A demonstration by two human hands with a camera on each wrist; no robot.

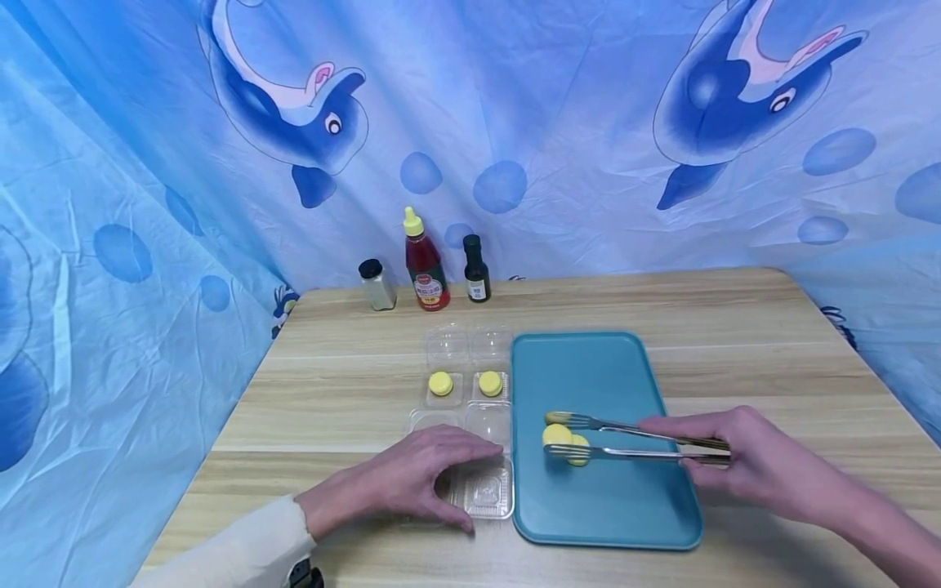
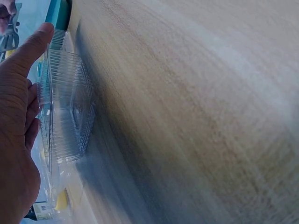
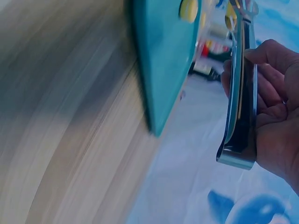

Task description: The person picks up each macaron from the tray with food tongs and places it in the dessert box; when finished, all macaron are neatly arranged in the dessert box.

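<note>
Tongs (image 3: 243, 102) overhang tray (image 1: 595, 506) on wooden table (image 1: 323, 408), curtain (image 1: 573, 122) behind.

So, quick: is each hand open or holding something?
Left hand: open, thumb and fingers apart at the clear, ribbed plastic container; contact unclear.
Right hand: holding the long, silver metal tongs.

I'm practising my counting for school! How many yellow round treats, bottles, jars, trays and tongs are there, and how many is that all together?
Yellow round treats: 4
Bottles: 2
Jar with a black lid: 1
Blue tray: 1
Metal tongs: 1
Total: 9
</note>
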